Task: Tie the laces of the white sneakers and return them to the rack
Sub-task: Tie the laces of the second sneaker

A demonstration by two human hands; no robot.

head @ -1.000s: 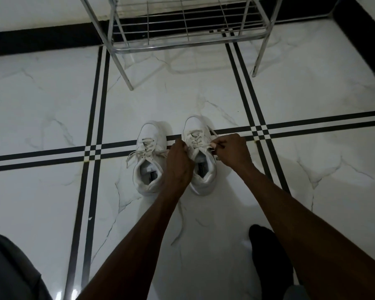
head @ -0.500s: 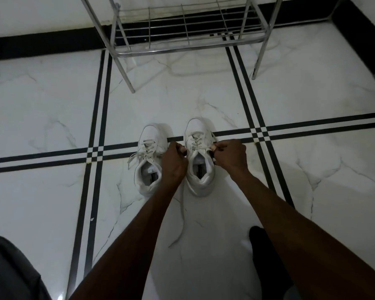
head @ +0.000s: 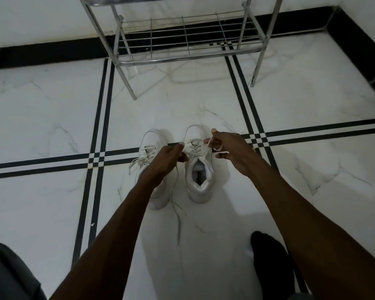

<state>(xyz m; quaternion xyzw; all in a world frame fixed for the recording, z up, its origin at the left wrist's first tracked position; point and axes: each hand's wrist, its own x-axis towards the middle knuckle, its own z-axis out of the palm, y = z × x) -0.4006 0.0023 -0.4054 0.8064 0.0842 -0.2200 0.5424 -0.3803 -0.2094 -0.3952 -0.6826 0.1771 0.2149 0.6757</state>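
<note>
On a white marble-look floor crossed by black double stripes, a bare metal rack stands against a black skirting, with two white sneakers side by side just before it and a dark-socked foot near the bottom edge. Over the right sneaker, the left hand and right hand each pinch a lace end, now drawn further apart than half a second ago, suggesting the first knot is being pulled snug. The left sneaker, partly hidden by the left forearm, lies untied, its laces loose on the floor.
</note>
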